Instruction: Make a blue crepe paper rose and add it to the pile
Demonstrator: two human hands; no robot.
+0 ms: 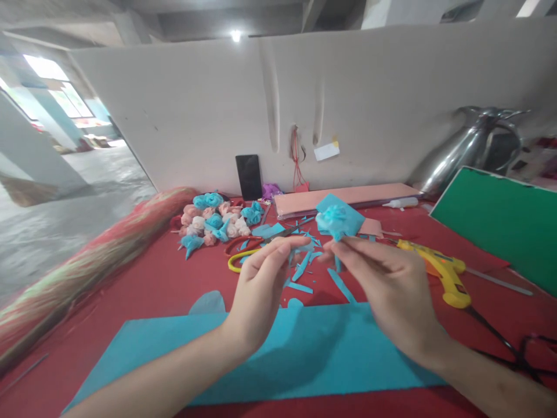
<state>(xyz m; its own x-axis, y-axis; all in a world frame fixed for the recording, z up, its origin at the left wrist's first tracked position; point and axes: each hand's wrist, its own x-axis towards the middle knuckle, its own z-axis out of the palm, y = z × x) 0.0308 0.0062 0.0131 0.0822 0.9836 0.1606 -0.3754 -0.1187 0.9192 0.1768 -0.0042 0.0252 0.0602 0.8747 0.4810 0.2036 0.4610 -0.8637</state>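
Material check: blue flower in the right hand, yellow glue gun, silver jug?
Blue flower: probably crepe paper or thin fabric, matte; soft ruffled folds.
Yellow glue gun: likely molded plastic; smooth, evenly colored body.
Silver jug: looks like polished metal, perhaps stainless steel; bright mirror-like reflections.

A pale panel point(195, 104) spans the frame's middle, bright windows point(70, 100) sit upper left above grey floor point(111, 174), and a lamp point(235, 36) glows at top centre!

One head-mounted view, forward and down across the red tabletop point(156, 278), at close range
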